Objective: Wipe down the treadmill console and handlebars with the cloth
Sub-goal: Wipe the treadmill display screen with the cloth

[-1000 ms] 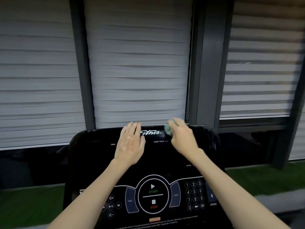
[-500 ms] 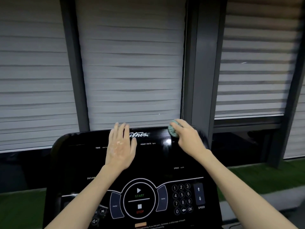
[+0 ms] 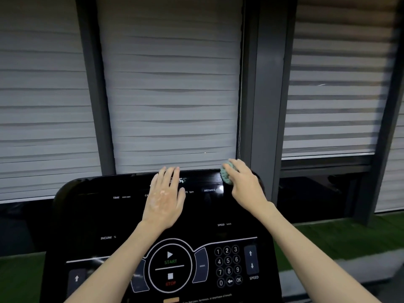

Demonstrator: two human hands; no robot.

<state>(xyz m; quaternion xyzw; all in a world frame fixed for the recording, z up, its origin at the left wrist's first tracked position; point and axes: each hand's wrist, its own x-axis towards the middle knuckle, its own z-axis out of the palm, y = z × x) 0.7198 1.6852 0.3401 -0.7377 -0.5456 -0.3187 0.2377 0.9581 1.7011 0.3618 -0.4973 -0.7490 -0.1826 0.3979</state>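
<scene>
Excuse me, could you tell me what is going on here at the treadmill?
A person is cleaning the glossy black treadmill console. The right hand grips a small bunched pale green cloth and holds it against the console's upper right edge, just above the DISTANCE label. The left hand lies flat on the top middle of the console, fingers straight. The handlebars are out of view.

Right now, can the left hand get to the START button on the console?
Probably yes. The left hand lies flat on the console just above the START button, which is uncovered; nothing lies between them.
</scene>
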